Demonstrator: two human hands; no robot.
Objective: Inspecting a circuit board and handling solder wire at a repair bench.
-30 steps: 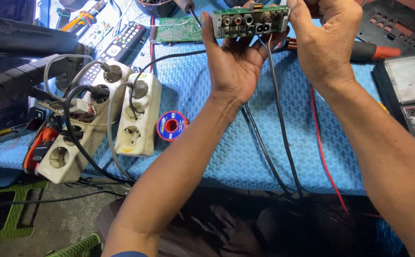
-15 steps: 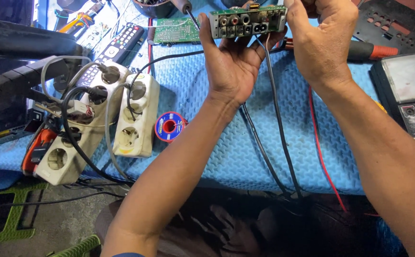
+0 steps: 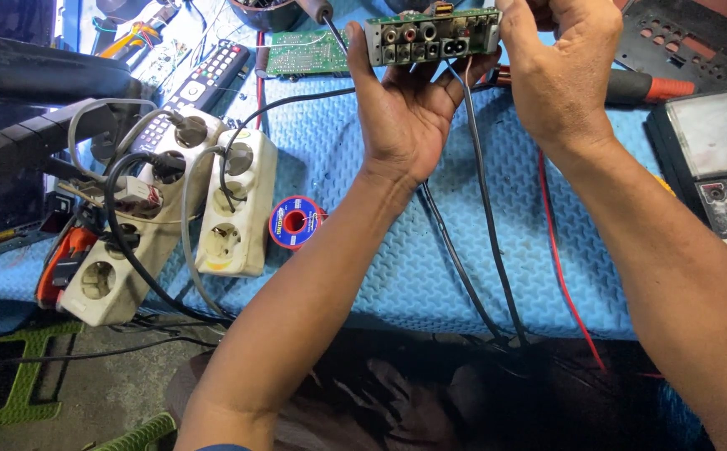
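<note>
Blue mat (image 3: pixel 430 250) — power strips (image 3: pixel 234 205), solder spool (image 3: pixel 294 222), multimeter (image 3: pixel 726 167)

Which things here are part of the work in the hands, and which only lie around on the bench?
In hand:
- connector panel with board, held up by left hand and right hand
- black cables hanging from it

Lying about:
- two power strips
- solder spool
- remote control
- green circuit board
- multimeter
- blue mat
</note>
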